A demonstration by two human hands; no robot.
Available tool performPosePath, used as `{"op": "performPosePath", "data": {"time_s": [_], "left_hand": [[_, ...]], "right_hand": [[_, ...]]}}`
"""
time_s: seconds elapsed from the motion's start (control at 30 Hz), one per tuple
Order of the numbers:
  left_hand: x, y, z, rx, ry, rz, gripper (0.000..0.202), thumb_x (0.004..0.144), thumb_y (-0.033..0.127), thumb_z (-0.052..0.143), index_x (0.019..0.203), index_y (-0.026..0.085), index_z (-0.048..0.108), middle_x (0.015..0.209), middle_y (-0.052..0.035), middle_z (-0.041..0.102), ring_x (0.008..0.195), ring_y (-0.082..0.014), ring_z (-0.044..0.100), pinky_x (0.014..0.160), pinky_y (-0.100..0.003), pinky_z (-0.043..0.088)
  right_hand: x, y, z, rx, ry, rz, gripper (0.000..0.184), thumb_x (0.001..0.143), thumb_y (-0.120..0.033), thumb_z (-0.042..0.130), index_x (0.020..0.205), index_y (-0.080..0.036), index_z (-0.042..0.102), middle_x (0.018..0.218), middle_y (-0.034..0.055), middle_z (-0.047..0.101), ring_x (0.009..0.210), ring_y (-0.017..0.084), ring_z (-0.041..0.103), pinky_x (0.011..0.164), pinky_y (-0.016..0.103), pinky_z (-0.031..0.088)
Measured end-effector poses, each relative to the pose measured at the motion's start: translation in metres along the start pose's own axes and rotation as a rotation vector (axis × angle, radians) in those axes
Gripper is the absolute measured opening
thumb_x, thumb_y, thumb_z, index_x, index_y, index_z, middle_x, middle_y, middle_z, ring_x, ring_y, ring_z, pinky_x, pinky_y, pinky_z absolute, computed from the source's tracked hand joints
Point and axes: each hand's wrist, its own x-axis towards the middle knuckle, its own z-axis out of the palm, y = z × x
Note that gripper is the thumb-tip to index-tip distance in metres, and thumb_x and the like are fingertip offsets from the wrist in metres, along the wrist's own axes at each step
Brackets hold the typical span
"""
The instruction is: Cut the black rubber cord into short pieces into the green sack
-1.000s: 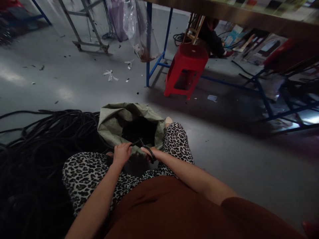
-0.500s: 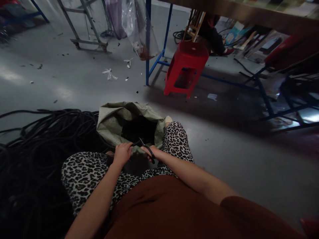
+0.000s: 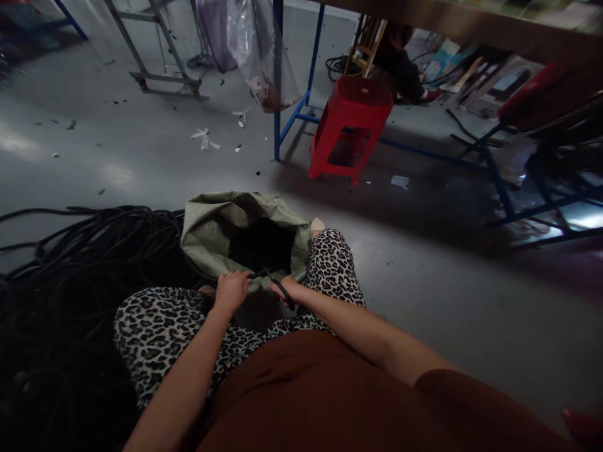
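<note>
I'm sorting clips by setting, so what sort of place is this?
Probably a workshop or small factory: black cords lie heaped beside an open sack, and a long, blue-legged table stands ahead.

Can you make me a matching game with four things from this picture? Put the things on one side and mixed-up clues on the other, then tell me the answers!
Things:
1. scissors
2. sack
3. stool
4. black cords

Clues:
A. heaped up at the left
B. red, near a blue table leg
C. held in the right hand
D. greenish, with a wide-open mouth

Right pairs:
1-C, 2-D, 3-B, 4-A
</note>
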Motion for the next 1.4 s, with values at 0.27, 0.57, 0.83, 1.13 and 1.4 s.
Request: {"op": "performPosePath", "data": {"time_s": [0.27, 0.57, 0.83, 1.13, 1.4], "left_hand": [[-0.001, -0.003, 0.001, -0.023, 0.007, -0.024, 0.034, 0.088, 0.028, 0.042, 0.111, 0.020, 0.065, 0.100, -0.0099, 0.070, 0.097, -0.0252, 0.061, 0.083, -0.037, 0.039], [0.001, -0.005, -0.008, -0.104, 0.092, -0.110, 0.036, 0.090, 0.030, 0.038, 0.114, 0.018, 0.061, 0.109, -0.0102, 0.068, 0.101, -0.0236, 0.061, 0.084, -0.036, 0.040], [-0.001, 0.001, -0.007, -0.114, 0.093, -0.055, 0.036, 0.090, 0.031, 0.039, 0.116, 0.019, 0.061, 0.108, -0.0102, 0.068, 0.101, -0.0238, 0.060, 0.087, -0.037, 0.039], [0.000, 0.003, -0.003, -0.135, 0.075, -0.017, 0.035, 0.091, 0.031, 0.040, 0.115, 0.019, 0.062, 0.109, -0.0098, 0.068, 0.102, -0.0232, 0.060, 0.087, -0.036, 0.040], [0.000, 0.000, -0.002, -0.148, 0.063, -0.005, 0.035, 0.090, 0.031, 0.040, 0.115, 0.019, 0.062, 0.109, -0.0094, 0.068, 0.103, -0.0239, 0.060, 0.087, -0.037, 0.040]], "right_hand": [[0.005, 0.002, -0.002, -0.068, 0.015, -0.024, 0.033, 0.084, -0.037, 0.061, 0.061, -0.014, 0.053, 0.038, -0.0029, 0.043, 0.032, 0.009, 0.043, 0.032, 0.017, 0.034], [-0.005, -0.001, -0.007, 0.026, -0.092, -0.030, 0.045, 0.088, -0.052, 0.053, 0.068, -0.013, 0.054, 0.046, 0.0004, 0.049, 0.036, 0.011, 0.047, 0.036, 0.020, 0.042], [-0.005, 0.001, -0.004, -0.002, -0.155, -0.046, 0.049, 0.087, -0.057, 0.053, 0.065, -0.013, 0.056, 0.047, 0.0029, 0.052, 0.039, 0.012, 0.050, 0.038, 0.019, 0.039], [0.005, 0.007, -0.005, 0.004, -0.162, -0.082, 0.052, 0.082, -0.064, 0.054, 0.066, -0.014, 0.057, 0.050, 0.0024, 0.054, 0.038, 0.012, 0.050, 0.036, 0.019, 0.041], [-0.007, -0.002, -0.006, -0.004, -0.148, -0.102, 0.047, 0.089, -0.055, 0.050, 0.068, -0.014, 0.053, 0.047, 0.0012, 0.050, 0.036, 0.011, 0.047, 0.033, 0.018, 0.037]]}}
